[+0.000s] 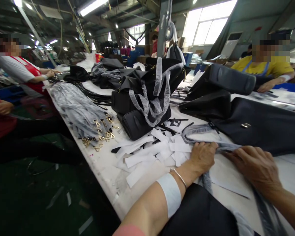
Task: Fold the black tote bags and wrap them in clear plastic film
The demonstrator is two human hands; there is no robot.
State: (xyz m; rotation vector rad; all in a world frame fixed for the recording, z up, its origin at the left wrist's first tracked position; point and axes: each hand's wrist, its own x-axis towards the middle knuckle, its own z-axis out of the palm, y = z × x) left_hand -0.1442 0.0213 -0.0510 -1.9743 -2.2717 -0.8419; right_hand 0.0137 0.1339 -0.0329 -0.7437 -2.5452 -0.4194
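Both my hands are on a black bag strap [227, 146] wrapped in clear plastic film. My left hand [204, 156] is closed round the strap, its fingers curled. To the right, my right hand [257, 165] also has bent fingers on the strap, their tips partly hidden. The strap's far part loops back on the table beside white paper strips [147, 154]. Below my hands lies a black bag piece [204, 213] with more film-wrapped strap. Just beyond the right hand a black bag [263, 124] with a gold clasp lies flat.
A pile of black bags [142, 101] with wrapped handles stands mid-table. Many wrapped straps with gold hooks [76, 108] lie along the left edge of the white table [105, 177]. One person [24, 68] works at the left, another [265, 68] across at the right.
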